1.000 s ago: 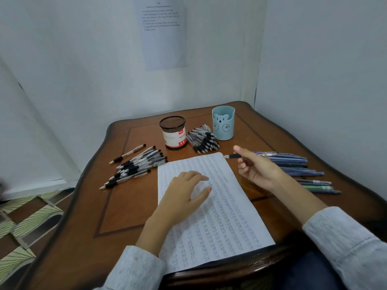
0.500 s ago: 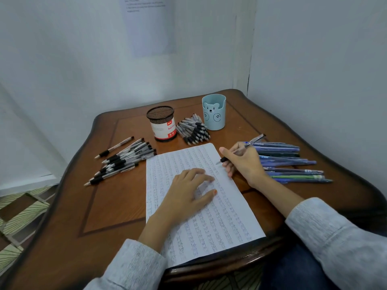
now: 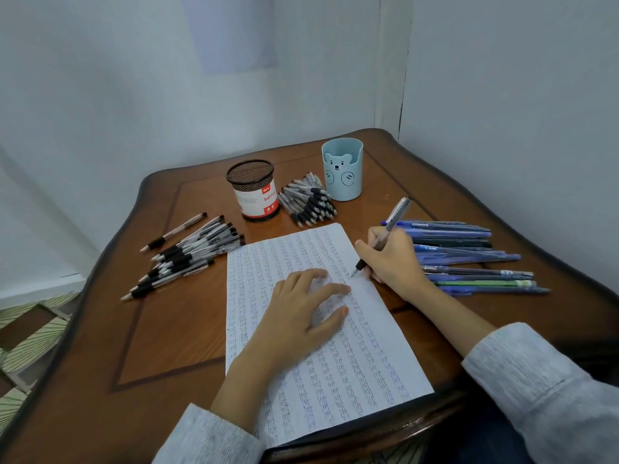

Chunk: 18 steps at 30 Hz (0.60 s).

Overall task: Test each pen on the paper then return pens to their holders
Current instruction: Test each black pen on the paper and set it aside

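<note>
One second has brought the right hand (image 3: 395, 259) from hovering beside the paper (image 3: 368, 346) to gripping a pen (image 3: 394, 218) in a writing hold, tip on the sheet's two o'clock edge. The left hand (image 3: 298, 313) stays flat mid-sheet, so this pen's test looks to be starting. Neither the mesh holder (image 3: 256, 195) at twelve nor the bear cup (image 3: 343, 175) at one shows a pen above its rim; black pens (image 3: 191, 256) lie at ten, a heap (image 3: 308, 202) between the holders, and blue pens (image 3: 469, 249) at three on the surface (image 3: 160, 329).
</note>
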Each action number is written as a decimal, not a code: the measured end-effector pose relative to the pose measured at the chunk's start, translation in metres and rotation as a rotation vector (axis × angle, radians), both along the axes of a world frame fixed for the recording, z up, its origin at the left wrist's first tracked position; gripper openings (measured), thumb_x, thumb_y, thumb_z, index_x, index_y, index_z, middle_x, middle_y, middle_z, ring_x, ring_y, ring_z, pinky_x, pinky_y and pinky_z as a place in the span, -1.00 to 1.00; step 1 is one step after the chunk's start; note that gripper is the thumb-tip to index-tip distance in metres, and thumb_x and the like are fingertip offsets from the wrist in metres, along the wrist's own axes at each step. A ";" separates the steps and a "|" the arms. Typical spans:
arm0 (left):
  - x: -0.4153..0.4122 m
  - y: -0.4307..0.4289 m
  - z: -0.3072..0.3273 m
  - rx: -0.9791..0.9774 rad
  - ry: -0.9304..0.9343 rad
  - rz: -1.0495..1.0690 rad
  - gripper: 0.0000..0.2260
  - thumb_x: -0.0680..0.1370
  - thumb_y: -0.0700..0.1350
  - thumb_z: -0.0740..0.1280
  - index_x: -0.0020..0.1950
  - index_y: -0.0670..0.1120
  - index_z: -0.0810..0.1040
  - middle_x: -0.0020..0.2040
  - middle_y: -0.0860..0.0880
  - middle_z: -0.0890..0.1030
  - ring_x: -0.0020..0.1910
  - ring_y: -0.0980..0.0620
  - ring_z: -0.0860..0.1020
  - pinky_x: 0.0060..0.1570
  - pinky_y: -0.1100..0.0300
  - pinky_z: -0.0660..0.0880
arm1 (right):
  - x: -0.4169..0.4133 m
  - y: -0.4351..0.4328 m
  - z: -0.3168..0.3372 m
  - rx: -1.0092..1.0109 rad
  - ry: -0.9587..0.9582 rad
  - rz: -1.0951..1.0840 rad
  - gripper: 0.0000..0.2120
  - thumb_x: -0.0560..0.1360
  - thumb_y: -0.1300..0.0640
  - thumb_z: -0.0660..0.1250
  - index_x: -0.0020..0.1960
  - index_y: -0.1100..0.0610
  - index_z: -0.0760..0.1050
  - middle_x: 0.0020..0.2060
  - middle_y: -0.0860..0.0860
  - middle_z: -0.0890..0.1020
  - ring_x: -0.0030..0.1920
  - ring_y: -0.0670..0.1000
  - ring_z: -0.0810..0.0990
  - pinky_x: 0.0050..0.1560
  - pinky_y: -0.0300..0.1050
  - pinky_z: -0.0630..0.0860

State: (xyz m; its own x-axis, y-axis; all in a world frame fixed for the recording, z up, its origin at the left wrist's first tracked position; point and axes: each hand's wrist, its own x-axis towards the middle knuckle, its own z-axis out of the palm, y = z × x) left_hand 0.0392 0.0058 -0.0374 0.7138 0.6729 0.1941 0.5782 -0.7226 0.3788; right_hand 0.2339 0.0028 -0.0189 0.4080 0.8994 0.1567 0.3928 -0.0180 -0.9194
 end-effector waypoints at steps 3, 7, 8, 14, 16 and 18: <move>0.000 0.000 0.000 0.001 -0.015 0.004 -0.59 0.53 0.29 0.02 0.30 0.26 0.42 0.35 0.19 0.31 0.35 0.23 0.17 0.25 0.31 0.02 | -0.002 -0.002 -0.003 0.046 -0.054 -0.008 -0.70 0.47 0.36 0.31 -0.38 0.20 0.30 -0.51 0.10 0.40 -0.54 0.04 0.54 -0.58 -0.36 0.36; 0.001 0.000 0.000 -0.008 -0.008 0.012 -0.59 0.52 0.30 0.02 0.29 0.27 0.42 0.36 0.20 0.30 0.36 0.23 0.17 0.27 0.29 0.03 | -0.001 -0.001 -0.006 0.050 -0.066 0.016 -0.73 0.46 0.37 0.31 -0.35 0.23 0.32 -0.46 0.15 0.41 -0.44 0.17 0.58 -0.54 -0.36 0.40; 0.001 -0.001 0.000 -0.014 -0.008 0.015 -0.59 0.52 0.30 0.01 0.29 0.27 0.42 0.36 0.21 0.30 0.36 0.23 0.16 0.28 0.29 0.03 | 0.000 -0.001 -0.006 0.046 -0.063 0.024 -0.74 0.46 0.37 0.31 -0.35 0.23 0.32 -0.46 0.16 0.42 -0.45 0.15 0.59 -0.54 -0.35 0.40; 0.001 -0.001 0.001 -0.022 0.003 0.021 -0.57 0.51 0.30 0.00 0.30 0.28 0.41 0.37 0.21 0.30 0.37 0.24 0.16 0.28 0.28 0.03 | 0.000 0.002 -0.008 0.024 -0.077 0.044 -0.76 0.47 0.33 0.34 -0.33 0.25 0.35 -0.38 0.31 0.51 -0.49 0.01 0.60 -0.50 -0.27 0.45; 0.001 -0.001 0.001 -0.024 0.003 0.021 -0.57 0.51 0.30 0.00 0.30 0.27 0.41 0.37 0.20 0.30 0.36 0.24 0.16 0.28 0.28 0.03 | -0.001 0.003 -0.008 0.023 -0.075 0.043 -0.76 0.47 0.33 0.34 -0.33 0.25 0.36 -0.36 0.33 0.52 -0.49 0.00 0.59 -0.50 -0.27 0.44; 0.001 -0.001 0.001 -0.023 0.003 0.021 -0.58 0.51 0.30 0.00 0.29 0.27 0.42 0.36 0.20 0.30 0.36 0.23 0.16 0.27 0.29 0.03 | -0.001 0.003 -0.007 0.019 -0.066 0.050 -0.77 0.46 0.34 0.34 -0.33 0.26 0.37 -0.39 0.30 0.49 -0.52 -0.04 0.57 -0.51 -0.29 0.43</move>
State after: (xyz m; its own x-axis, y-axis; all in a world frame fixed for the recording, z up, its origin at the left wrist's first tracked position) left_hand 0.0403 0.0049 -0.0363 0.7001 0.6919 0.1764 0.5943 -0.7016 0.3932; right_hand 0.2330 0.0057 -0.0256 0.3510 0.9150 0.1988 0.4530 0.0199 -0.8913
